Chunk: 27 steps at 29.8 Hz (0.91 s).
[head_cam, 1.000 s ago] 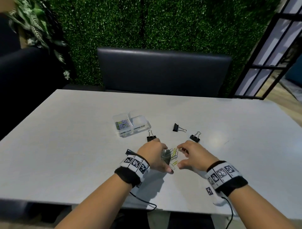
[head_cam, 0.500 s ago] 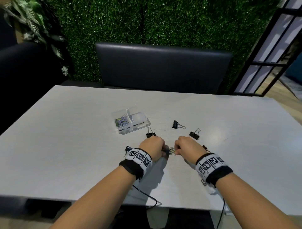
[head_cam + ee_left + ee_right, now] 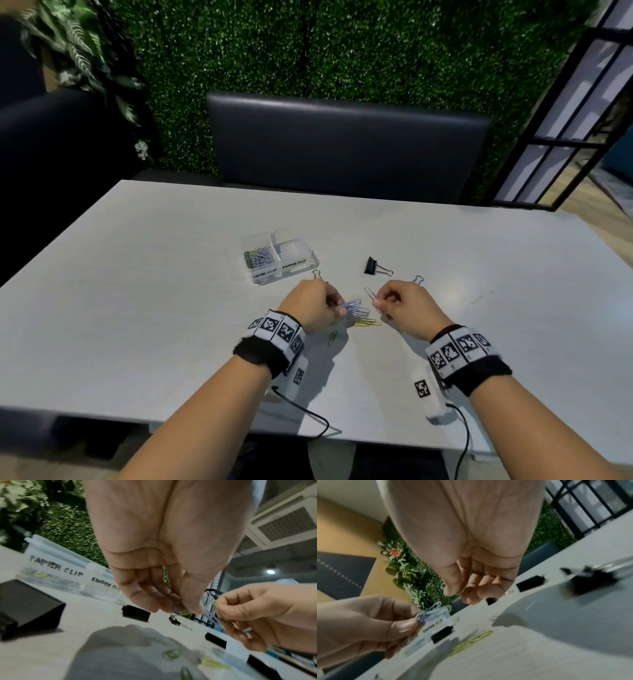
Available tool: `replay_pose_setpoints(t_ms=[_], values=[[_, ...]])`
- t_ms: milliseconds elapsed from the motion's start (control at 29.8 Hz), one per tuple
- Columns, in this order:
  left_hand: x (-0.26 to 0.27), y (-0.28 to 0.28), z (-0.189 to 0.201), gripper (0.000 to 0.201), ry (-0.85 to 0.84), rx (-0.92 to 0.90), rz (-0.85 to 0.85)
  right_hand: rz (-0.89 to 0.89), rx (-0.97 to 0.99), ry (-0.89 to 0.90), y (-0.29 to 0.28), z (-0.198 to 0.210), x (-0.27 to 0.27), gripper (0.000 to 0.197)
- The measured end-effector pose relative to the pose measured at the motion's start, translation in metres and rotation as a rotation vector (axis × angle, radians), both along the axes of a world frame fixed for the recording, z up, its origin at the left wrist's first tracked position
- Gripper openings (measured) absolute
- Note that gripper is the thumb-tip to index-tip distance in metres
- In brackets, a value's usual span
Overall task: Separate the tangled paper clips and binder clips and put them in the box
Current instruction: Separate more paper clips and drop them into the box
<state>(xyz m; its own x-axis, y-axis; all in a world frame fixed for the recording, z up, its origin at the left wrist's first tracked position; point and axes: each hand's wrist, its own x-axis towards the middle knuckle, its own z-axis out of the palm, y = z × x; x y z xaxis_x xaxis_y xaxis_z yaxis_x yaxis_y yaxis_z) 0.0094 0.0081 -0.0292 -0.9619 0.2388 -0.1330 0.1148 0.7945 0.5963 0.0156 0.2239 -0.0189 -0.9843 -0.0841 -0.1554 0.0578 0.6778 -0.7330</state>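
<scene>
Near table (image 3: 137,308) front edge, hands pinch paper clips (image 3: 356,306), apart.

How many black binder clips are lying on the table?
5 binder clips: one beside the left hand, one before the box, one with silver handles mid-table, two near the right hand. More may hide under the hands.

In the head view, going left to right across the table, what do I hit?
Clear box → left hand → purple paper clips in its grip → single paper clip held by right hand. The black binder clip lies farther back, between the hands.
</scene>
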Motion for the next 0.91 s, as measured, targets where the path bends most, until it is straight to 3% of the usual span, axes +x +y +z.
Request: replay_pose_setpoints(t_ms=[235,436,570,704,805,906], values=[[-0.010,-0.053,0.015,0.013,0.015,0.203,0.203,-0.043,-0.171,0.010,-0.067,0.008,-0.034,0.013],[-0.037,-0.116,0.035,0.010,0.070,0.218,0.472,-0.060,-0.369,-0.087,-0.140,0.019,-0.076,0.012],[-0.065,-0.139,0.037,0.015,0.087,0.104,0.622,-0.097,-0.325,-0.098,-0.174,0.021,-0.096,0.013],[-0.081,-0.139,0.033,0.022,0.067,0.019,0.588,-0.085,-0.175,-0.080,-0.195,0.023,-0.107,0.015],[-0.082,-0.143,0.027,0.028,0.046,0.088,0.586,-0.038,-0.112,-0.097,-0.204,0.024,-0.110,0.018],[-0.076,-0.150,0.022,0.029,0.061,0.276,0.631,0.049,-0.107,-0.115,-0.204,0.027,-0.105,0.019]])
